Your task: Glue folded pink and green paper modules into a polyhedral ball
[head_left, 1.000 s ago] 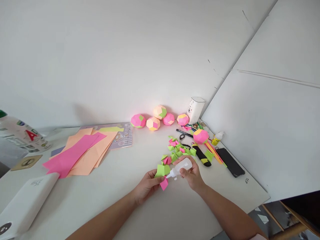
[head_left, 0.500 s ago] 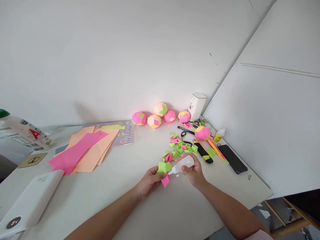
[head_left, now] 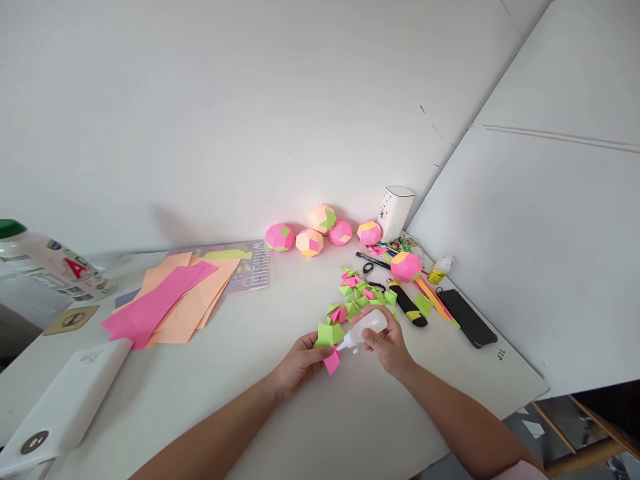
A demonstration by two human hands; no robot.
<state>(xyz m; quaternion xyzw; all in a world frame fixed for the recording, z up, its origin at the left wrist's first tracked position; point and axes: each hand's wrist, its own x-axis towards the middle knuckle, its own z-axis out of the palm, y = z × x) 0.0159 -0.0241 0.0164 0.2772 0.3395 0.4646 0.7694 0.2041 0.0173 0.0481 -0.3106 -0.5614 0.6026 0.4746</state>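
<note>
Between the thumb and fingers of my left hand (head_left: pixel 301 365) is a folded paper piece (head_left: pixel 330 335), green above with a pink flap (head_left: pixel 333 361) below. My right hand (head_left: pixel 387 340) is wrapped round a small white glue bottle (head_left: pixel 370 328), tilted down to the left. Its narrow nozzle meets the pink part near my left thumb; whether glue is coming out is too small to see. Just beyond my hands lies a pile of small folded green and pink paper pieces (head_left: pixel 356 297).
Several faceted paper balls (head_left: pixel 309 242) stand along the back wall. A utility knife (head_left: pixel 407 303), scissors (head_left: pixel 369 269), a yellow-labelled bottle (head_left: pixel 440 270) and a black phone (head_left: pixel 467 319) lie at right. Paper sheets (head_left: pixel 185 307), a white power bank (head_left: pixel 70 400) and a large bottle (head_left: pixel 55 267) occupy the left.
The whole view has shifted slightly, so the table's things sit a little further right. Both hands keep their holds, and the nozzle stays at the pink paper.
</note>
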